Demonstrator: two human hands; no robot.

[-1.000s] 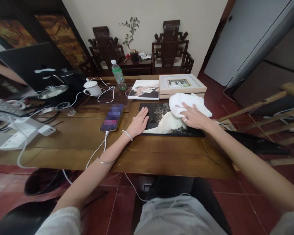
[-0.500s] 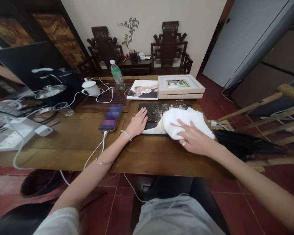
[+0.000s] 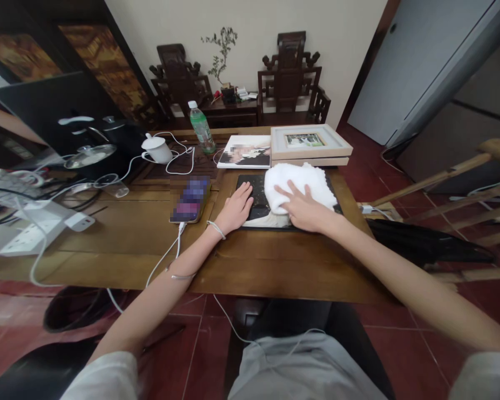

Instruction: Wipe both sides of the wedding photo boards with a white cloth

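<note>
A dark photo panel [image 3: 260,194] lies flat on the wooden table, its picture partly covered by a folded white towel [image 3: 308,182]. My right hand [image 3: 306,210] holds the towel against the panel, index and other fingers spread over the top of it. Part of that hand's grip is out of sight. At the panel's left end my left hand [image 3: 237,208] rests flat, fingers stretched out on its surface and holding nothing.
Behind the panel lie a white photo print [image 3: 245,153] and stacked light wooden frames [image 3: 310,144]. A charging phone [image 3: 191,199] sits left of my left hand. Farther left are a green bottle [image 3: 202,128], a lidded white cup [image 3: 156,150], cables and a power strip [image 3: 37,228].
My right hand and the towel have moved left and away from me across the panel, off its near right corner. My left hand has stayed in place.
</note>
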